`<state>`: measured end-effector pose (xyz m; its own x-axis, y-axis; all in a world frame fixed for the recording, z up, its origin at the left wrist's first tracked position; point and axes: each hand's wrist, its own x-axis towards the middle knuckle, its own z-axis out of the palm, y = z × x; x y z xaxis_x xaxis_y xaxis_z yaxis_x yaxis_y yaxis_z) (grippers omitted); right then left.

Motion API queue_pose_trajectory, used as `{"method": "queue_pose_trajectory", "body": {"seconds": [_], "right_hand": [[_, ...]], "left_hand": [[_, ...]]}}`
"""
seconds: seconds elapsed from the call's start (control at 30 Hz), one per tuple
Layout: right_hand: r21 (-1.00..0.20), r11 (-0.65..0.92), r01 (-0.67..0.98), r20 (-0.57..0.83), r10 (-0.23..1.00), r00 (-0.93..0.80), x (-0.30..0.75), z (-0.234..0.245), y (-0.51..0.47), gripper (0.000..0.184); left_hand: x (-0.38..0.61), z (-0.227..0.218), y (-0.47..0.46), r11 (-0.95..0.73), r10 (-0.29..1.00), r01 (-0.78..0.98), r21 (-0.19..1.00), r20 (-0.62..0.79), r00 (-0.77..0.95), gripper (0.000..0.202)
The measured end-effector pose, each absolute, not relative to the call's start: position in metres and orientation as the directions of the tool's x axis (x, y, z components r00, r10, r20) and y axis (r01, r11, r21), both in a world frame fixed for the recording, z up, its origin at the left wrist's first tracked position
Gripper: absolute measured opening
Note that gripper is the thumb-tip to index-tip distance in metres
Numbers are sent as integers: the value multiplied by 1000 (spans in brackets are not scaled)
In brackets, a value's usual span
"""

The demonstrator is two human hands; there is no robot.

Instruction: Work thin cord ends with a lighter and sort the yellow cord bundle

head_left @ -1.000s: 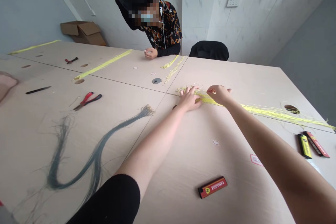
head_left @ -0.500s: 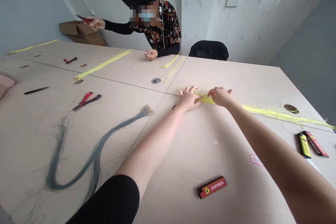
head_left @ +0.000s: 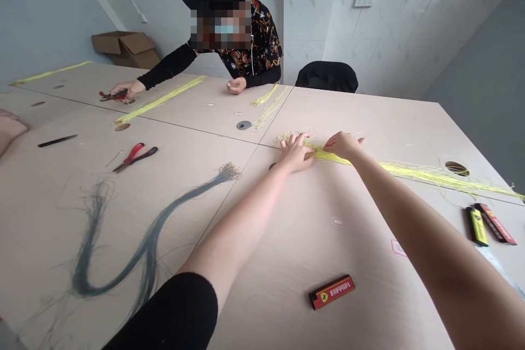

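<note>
A long bundle of thin yellow threads (head_left: 410, 170) runs across the table from the middle to the right edge. Over its frayed left end lies my left hand (head_left: 293, 155), fingers spread and pressed down on the threads. My right hand (head_left: 343, 145) is just to the right, its fingers bent and drawn together at the bundle's upper side. Whatever is between those fingertips is too small to make out. Loose thread ends curl up around both hands.
A blue-grey thread bundle (head_left: 153, 229) and red-black pliers (head_left: 133, 157) lie left. A red lighter (head_left: 332, 291) is in front, with two lighters (head_left: 476, 226) at right. Table holes (head_left: 456, 168) break the surface. Across sits a co-worker (head_left: 262, 38) near other yellow bundles (head_left: 159, 100).
The co-worker's raised hand with the red-handled tool has come down to the pliers on the table. My right hand has shifted very slightly; my left stays put.
</note>
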<state>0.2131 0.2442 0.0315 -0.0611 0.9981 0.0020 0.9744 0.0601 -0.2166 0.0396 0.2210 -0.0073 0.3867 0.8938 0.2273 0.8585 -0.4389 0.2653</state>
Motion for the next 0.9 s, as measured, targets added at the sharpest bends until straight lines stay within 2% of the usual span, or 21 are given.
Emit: {"method": "queue_pose_trajectory", "body": {"seconds": [0.1,0.27,0.4,0.53,0.6,0.7,0.8,0.9], "right_hand": [[-273,-14,962,-106,994,-16,210,39,239,13],[-274,-29,961,-121,993,-5,206,36,238,15],[-184,8,983,-62,998,-20,198,32,238,19],[-49,9,999,-92,996,-13,189,33,234,23],[-31,18,999,-117,993,-22,190,34,234,25],[-65,42,997,-121,991,-49,199,33,236,28],[-98,68,993,-70,995,-75,209,31,238,29],[-95,111,989,45,993,-107,214,28,237,26]], "left_hand": [[39,-10,223,-449,888,853,266,244,391,27],[40,-8,222,-451,886,850,271,247,391,27],[40,-7,220,-446,888,853,270,251,385,26],[40,-9,221,-453,882,853,258,265,388,27],[39,-10,222,-453,882,853,258,267,388,27],[39,-10,222,-455,882,852,260,262,391,28],[39,-9,221,-454,883,853,259,255,393,28],[40,-8,221,-450,885,854,259,252,391,28]]}}
